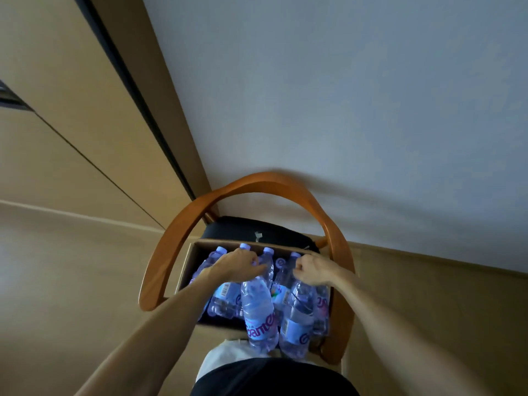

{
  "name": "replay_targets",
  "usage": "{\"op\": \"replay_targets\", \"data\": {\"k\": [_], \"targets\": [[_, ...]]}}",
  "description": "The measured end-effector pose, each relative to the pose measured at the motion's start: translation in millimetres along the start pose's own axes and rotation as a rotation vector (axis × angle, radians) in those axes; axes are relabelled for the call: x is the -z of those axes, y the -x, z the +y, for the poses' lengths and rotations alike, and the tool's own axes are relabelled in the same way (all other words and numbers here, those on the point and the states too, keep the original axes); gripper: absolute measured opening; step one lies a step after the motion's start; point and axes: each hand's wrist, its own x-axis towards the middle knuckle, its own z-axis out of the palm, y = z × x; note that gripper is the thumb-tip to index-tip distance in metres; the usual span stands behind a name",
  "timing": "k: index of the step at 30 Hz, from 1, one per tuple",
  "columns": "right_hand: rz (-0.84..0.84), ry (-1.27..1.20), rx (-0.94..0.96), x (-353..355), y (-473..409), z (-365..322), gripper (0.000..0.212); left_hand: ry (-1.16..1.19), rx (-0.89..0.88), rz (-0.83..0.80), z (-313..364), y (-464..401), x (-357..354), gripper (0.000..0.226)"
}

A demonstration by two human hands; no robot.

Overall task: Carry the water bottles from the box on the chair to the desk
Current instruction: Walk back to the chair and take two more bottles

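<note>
A pale wall [343,95] fills most of the view, with tan panels [57,81] and a dark vertical strip to the left and a beige floor [71,267] below. Against the wall stands a chair [183,221] with a curved orange-brown wooden back and arms and a black seat, part of which shows behind the load it bears.

On the seat sits an open cardboard box [191,258], packed with clear plastic water bottles [225,298] with pale caps and blue-and-white labels — some lying flat, some with their caps toward the far wall of the box.

Both bare forearms reach in from the bottom corners. The left hand [238,267] is over the middle of the box, its fingers curled round the neck of a bottle [258,307] that hangs down toward the near edge, its pink-lettered label facing up. The right hand [313,270] is at the right side of the box, fingers bent tight round the top of a second bottle [295,324], which hangs just beside the first — the two bodies are close, though I cannot tell if they touch. Their bases overhang the near wall of the box, above a white garment hem and dark clothing.
</note>
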Motion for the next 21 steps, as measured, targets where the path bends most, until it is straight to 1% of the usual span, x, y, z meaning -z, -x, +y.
{"op": "replay_targets", "data": {"k": [6, 8, 10, 13, 16, 19, 21], "targets": [[0.058, 0.055, 0.147, 11.0, 28.0, -21.5, 0.026, -0.065, -0.048, 0.105, 19.1, 54.5, -7.5, 0.027], [0.101, 0.112, 0.211, 21.7, 35.7, -31.4, 0.026, -0.090, -0.078, 0.142, 20.9, 73.8, -3.3, 0.024], [0.158, 0.107, 0.264, 34.7, 40.2, -41.8, 0.026, -0.114, -0.102, 0.208, 19.8, 92.2, 5.2, 0.022], [0.242, 0.077, 0.328, 57.2, 46.6, -61.6, 0.025, -0.192, -0.130, 0.345, 15.1, 119.3, 23.1, 0.021], [0.337, 0.104, 0.389, 79.5, 52.2, -91.8, 0.026, -0.257, -0.093, 0.536, 3.5, 148.5, 47.1, 0.020], [0.446, 0.160, 0.487, 100.4, 57.3, -135.7, 0.024, -0.239, -0.033, 0.708, -14.7, 182.5, 80.6, 0.022], [0.486, 0.158, 0.569, 114.1, 63.4, -170.9, 0.024, -0.208, 0.011, 0.834, -27.5, 208.7, 107.0, 0.023]]}}
